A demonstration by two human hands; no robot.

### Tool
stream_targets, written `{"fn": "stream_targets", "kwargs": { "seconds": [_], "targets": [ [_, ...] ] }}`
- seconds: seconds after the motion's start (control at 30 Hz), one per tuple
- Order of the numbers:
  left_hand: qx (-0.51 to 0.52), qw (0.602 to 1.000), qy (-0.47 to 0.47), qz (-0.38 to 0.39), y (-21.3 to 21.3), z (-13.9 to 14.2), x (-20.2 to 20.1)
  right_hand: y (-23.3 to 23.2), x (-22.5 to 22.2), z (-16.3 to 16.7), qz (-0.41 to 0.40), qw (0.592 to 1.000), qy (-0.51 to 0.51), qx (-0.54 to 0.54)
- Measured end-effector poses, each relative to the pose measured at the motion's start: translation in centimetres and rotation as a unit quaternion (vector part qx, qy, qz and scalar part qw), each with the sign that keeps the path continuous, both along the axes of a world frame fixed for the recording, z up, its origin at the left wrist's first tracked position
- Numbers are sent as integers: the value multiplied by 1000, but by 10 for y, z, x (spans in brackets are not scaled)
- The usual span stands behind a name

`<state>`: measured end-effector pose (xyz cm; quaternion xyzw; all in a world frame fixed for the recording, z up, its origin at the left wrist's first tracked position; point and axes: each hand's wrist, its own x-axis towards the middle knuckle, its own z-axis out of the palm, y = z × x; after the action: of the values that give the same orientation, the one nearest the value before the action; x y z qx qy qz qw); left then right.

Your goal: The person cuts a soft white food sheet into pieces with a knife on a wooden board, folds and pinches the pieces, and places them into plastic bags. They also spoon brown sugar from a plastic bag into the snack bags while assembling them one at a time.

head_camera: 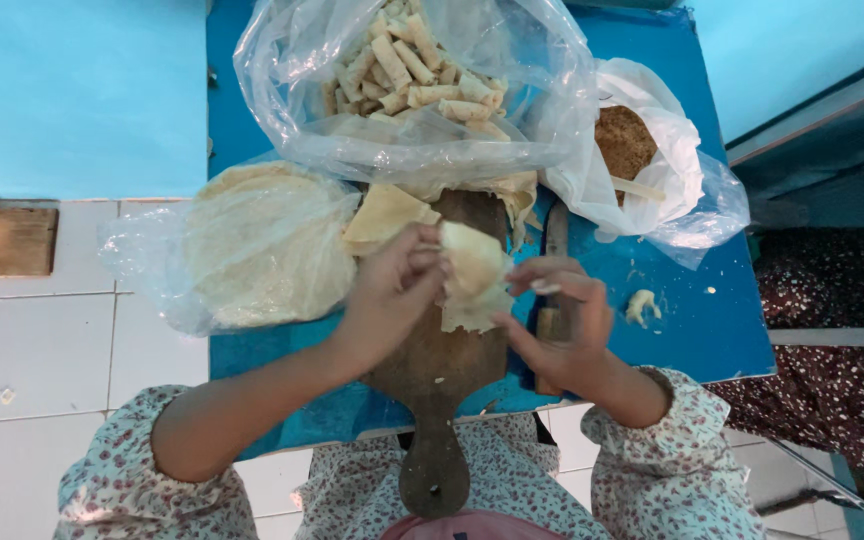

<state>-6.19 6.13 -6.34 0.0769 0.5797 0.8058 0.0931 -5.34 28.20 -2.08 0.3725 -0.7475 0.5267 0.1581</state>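
Head view. A pale wrapper [472,275] is held above the wooden board [437,360], between both hands. The left hand [392,290] is closed on its left edge, fingers [422,255] pinched together on the dough. The right hand [567,325] is set at its right and lower edge, thumb and forefinger [542,285] slightly apart, tips touching the sheet. The wrapper is seen folded over, bulging at the top, with a loose flap hanging below.

A stack of round sheets in plastic [257,245] lies left on the blue counter [692,320]. A bag of finished rolls [412,70] sits behind the board; a bag of brown filling [624,140] sits to the right.
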Motion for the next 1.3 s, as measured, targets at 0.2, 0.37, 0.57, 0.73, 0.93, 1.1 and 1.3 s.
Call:
{"fn": "stream_targets", "kwargs": {
  "seconds": [0.2, 0.37, 0.57, 0.73, 0.93, 1.1, 1.3],
  "targets": [
    [-17, 998, 50, -44, 16, 2, 15, -2, -2, -18, -80, 993, -23, 80],
    [-51, 998, 31, -29, 13, 7, 15, 8, -1, -24, -36, 967, -236, -91],
    [-12, 1000, 7, 25, -1, 3, 3, 30, -17, -16, -45, 882, -393, -256],
    [46, 996, -39, 64, -18, 13, -2, 41, -7, -10, -83, 937, -259, -221],
    [69, 994, -19, 78, -27, 30, -3, 23, 3, -10, -67, 990, 87, 83],
    [74, 993, -22, 88, -27, 34, -6, 7, 3, -1, 77, 946, 148, 277],
    [62, 995, -19, 75, -29, 34, -8, 4, 3, 2, 88, 959, 104, 248]
  ]
}}
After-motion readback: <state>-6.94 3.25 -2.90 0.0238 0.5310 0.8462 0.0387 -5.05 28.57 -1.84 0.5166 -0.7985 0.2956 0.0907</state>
